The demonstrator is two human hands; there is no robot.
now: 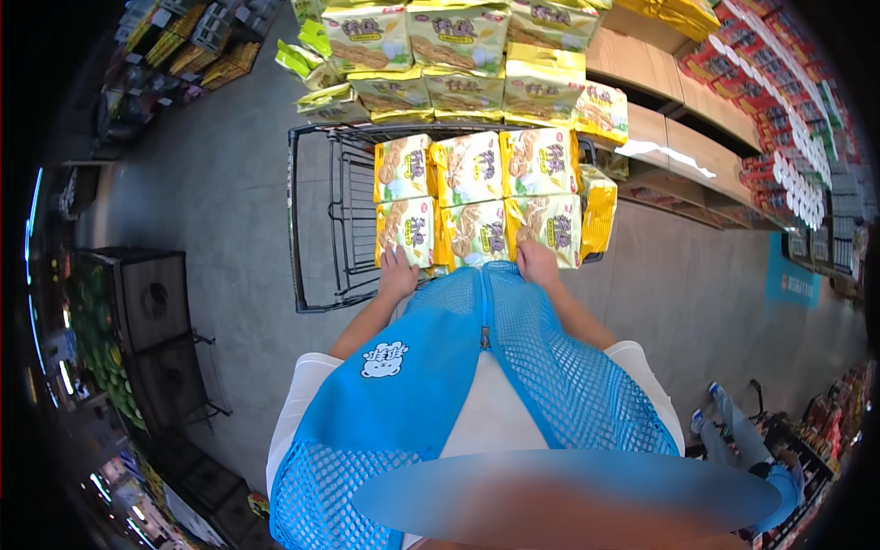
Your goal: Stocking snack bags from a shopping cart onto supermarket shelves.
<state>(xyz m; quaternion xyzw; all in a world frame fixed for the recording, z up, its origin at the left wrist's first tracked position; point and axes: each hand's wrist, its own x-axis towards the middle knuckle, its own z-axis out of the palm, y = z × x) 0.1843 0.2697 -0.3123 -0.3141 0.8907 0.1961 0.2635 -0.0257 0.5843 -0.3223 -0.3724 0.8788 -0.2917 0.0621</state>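
Observation:
A black wire shopping cart (297, 220) stands before me, with several yellow and cream biscuit packs (471, 168) lying in two rows across its right part. My left hand (397, 276) touches the near edge of the lower left biscuit pack (412, 227), fingers over its front. At the lower right biscuit pack (560, 220), my right hand (537, 264) rests against the near left corner. Whether either hand grips its pack cannot be told. Another biscuit pack (599, 210) stands on edge at the right side of the cart.
Beyond the cart rises a stacked display of similar packs (457, 41). Wooden shelving (694, 144) with red canisters (777, 182) runs along the right. Dark crates (155, 295) beside green produce (103, 330) stand at left. A person (735, 426) is at the lower right, near shelves.

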